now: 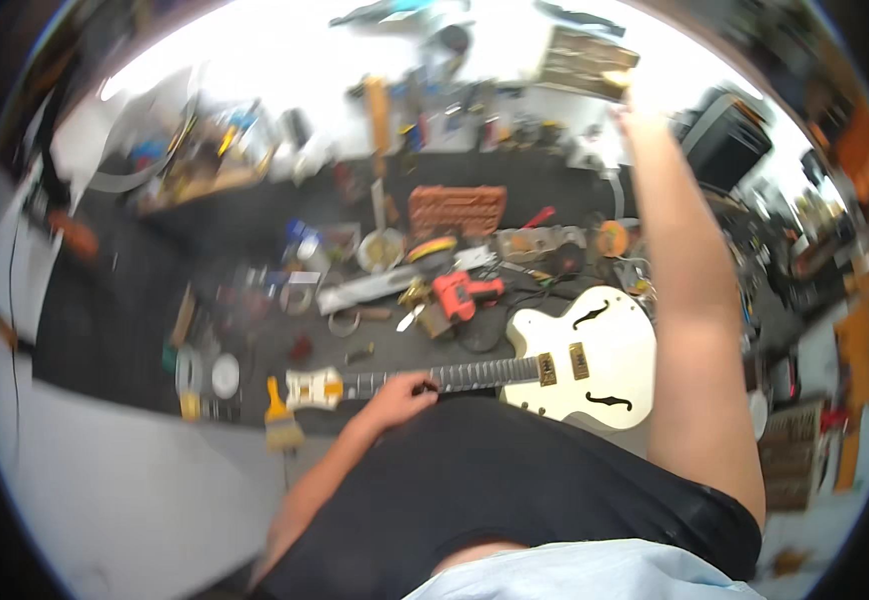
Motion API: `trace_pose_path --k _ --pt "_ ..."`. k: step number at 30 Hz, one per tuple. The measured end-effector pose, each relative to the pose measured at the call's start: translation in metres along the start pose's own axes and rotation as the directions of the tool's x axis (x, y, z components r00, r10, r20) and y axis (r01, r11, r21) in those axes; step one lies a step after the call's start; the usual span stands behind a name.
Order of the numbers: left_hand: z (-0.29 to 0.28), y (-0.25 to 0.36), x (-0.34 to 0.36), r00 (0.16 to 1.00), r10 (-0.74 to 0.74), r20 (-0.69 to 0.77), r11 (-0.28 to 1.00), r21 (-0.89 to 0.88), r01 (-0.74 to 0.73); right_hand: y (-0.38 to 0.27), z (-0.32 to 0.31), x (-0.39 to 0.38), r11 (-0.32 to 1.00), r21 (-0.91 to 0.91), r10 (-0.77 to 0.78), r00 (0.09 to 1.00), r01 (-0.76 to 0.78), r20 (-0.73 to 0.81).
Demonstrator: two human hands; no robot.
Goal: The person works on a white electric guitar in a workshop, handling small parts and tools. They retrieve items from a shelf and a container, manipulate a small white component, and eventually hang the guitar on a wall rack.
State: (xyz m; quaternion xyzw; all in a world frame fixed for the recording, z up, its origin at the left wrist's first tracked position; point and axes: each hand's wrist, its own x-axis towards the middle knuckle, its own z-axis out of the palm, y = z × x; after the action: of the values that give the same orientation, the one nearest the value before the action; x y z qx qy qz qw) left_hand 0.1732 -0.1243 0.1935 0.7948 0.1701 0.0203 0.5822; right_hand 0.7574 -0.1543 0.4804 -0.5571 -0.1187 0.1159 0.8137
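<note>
A cream hollow-body electric guitar (615, 345) with f-holes lies face up along the near edge of the bench, its neck pointing left. My left hand (405, 398) is at the middle of the neck, its fingers curled over it. My right arm stretches far up and to the right, toward the back wall. At its end my right hand (639, 108) is washed out by glare and blurred, so its fingers cannot be made out. It is beside a brownish case with small compartments (587, 62); whether it touches or grips this is unclear.
Behind the guitar the dark bench (145, 290) holds a red power tool (465, 295), an orange-brown tool case (458, 210) and a yellow tape roll (433, 248). A yellow-handled brush (281, 415) lies by the headstock. Tools hang on the back wall, near a black box (725, 140).
</note>
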Motion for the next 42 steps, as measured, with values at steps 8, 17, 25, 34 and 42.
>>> trace_pose_path --k 8,17,25,34,42 --pt "0.006 0.004 -0.027 0.98 0.069 -0.185 0.996 0.061 -0.058 -0.011 -0.08 0.019 0.958 -0.175 -0.242 0.969 0.229 -0.058" --pt "0.007 -0.042 -0.092 0.83 -0.43 -0.357 0.886 0.011 0.464 0.217 -0.14 -0.361 0.811 -0.573 0.157 0.902 0.115 0.403" --pt "-0.014 -0.045 -0.066 0.963 -0.23 -0.141 0.929 0.264 0.26 0.207 -0.102 -0.433 0.538 -0.805 0.554 0.615 0.25 0.561" --pt "-0.012 -0.025 -0.009 0.972 -0.083 0.219 0.897 0.441 -0.022 0.234 -0.175 -0.51 0.507 -0.844 0.588 0.787 -0.178 0.187" --pt "0.044 0.005 0.03 0.807 0.028 0.59 0.854 0.405 -0.326 0.234 -0.25 -0.623 0.35 -0.784 0.629 0.749 -0.512 -0.208"
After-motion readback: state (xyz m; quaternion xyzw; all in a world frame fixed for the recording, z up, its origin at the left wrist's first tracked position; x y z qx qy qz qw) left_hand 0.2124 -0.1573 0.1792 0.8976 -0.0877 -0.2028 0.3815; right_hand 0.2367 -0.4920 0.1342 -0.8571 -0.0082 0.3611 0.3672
